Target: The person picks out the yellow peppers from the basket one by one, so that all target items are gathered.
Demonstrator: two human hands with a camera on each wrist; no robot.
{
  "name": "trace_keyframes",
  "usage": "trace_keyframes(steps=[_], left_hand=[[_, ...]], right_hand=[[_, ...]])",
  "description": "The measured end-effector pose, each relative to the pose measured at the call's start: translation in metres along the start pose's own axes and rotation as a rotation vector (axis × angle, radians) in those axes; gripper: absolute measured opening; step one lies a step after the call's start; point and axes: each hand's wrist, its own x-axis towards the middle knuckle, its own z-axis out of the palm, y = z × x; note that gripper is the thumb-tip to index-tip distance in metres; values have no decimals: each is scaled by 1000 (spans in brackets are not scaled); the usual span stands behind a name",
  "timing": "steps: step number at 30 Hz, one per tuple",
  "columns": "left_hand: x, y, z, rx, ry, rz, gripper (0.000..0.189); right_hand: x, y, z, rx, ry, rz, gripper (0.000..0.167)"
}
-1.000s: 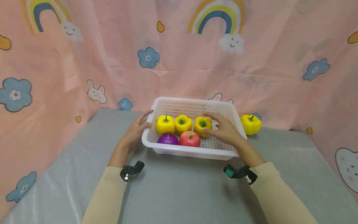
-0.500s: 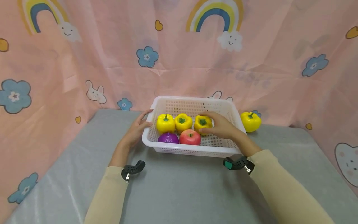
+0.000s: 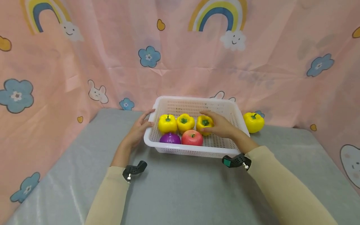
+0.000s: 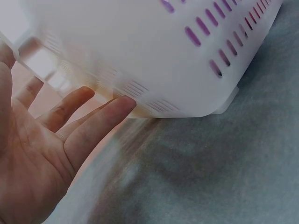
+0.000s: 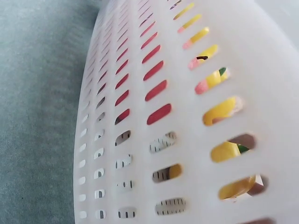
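A white plastic basket (image 3: 194, 151) holds three yellow bell peppers, a red apple (image 3: 192, 138) and a purple onion-like vegetable (image 3: 170, 138). My right hand (image 3: 220, 125) reaches over its right side and grips the rightmost yellow bell pepper (image 3: 204, 123), thumb in front and fingers behind. At the basket's left end, my left hand (image 3: 137, 129) rests against the rim with fingers spread. The left wrist view shows straight fingers (image 4: 100, 123) against the outer wall. In the right wrist view, slots in the basket wall (image 5: 187, 107) show parts of the pepper and apple; most of the hand is hidden.
Outside the basket, another yellow bell pepper (image 3: 253, 122) stands by its right end. A grey cloth (image 3: 180, 187) covers the table. Behind it hangs a pink printed curtain (image 3: 180, 81).
My right hand has moved slightly left and its thumb and fingers have closed round the rightmost pepper in the basket. The left hand stays at the left rim.
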Motion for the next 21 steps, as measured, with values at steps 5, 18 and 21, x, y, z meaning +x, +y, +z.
trace_keyframes(steps=[5, 18, 21], left_hand=[[0, 0, 0, 1, 10, -6, 64], [0, 0, 0, -3, 15, -14, 64], [0, 0, 1, -3, 13, -12, 64]], right_hand=[[1, 0, 0, -14, -7, 9, 76], [0, 1, -3, -27, 21, 37, 72], [-2, -1, -4, -21, 30, 42, 69]])
